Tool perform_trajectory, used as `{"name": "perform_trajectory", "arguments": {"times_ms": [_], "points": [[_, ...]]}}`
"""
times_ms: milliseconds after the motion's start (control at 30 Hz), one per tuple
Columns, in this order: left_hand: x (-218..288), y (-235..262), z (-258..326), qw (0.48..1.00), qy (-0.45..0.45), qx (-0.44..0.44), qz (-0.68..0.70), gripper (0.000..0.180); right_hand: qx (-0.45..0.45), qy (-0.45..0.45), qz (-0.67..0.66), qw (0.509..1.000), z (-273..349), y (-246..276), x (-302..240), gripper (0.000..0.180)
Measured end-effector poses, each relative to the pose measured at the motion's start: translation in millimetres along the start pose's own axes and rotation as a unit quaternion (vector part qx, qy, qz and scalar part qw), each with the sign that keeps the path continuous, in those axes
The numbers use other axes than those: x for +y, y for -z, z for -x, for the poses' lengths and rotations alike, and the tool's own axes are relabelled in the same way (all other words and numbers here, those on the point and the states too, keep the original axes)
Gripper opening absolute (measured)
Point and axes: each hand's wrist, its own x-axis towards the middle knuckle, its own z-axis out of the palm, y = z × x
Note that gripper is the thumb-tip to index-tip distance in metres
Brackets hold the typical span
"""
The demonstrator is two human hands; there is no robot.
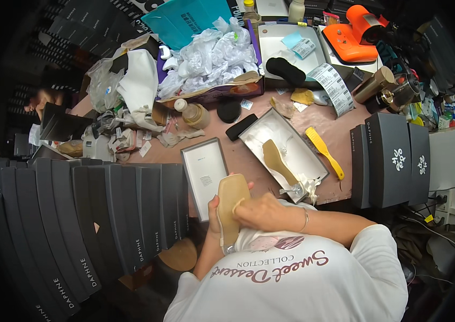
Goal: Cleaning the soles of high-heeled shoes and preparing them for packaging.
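A tan sandal [229, 201] is upright in front of my chest, its flat, square-toed sole facing me. My left hand [214, 216] grips it from the left edge and from behind, with a thumb at the side. My right hand [264, 212] is closed, its curled fingers pressed against the middle of the sole; whatever they pinch is hidden. Just beyond, a matching sandal [276, 162] with a clear part lies in an open shoe box [313, 155] lined with white paper. The grey box lid [205, 174], white inside, rests left of that box.
Dark shoe boxes [98, 214] line the left; more boxes [391, 161] stand right. A yellow brush [325, 152] lies beside the open box. Beyond are a bottle [192, 114], a purple box [254, 48] of crumpled white wrapping, a label roll [334, 88] and an orange device [353, 37].
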Motion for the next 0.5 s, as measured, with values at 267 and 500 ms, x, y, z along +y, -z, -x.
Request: {"name": "perform_trajectory", "arguments": {"times_ms": [267, 500], "points": [[10.4, 21.4, -6.6, 0.994, 0.034, -0.089, -0.059, 0.079, 0.005, -0.012, -0.110, 0.994, -2.3, -7.5, 36.4, 0.022], [21.1, 18.3, -49.3, 0.999, -0.015, -0.048, -0.012, 0.064, -0.037, -0.058, 0.009, 0.998, -54.0, 15.4, 40.9, 0.017]]}}
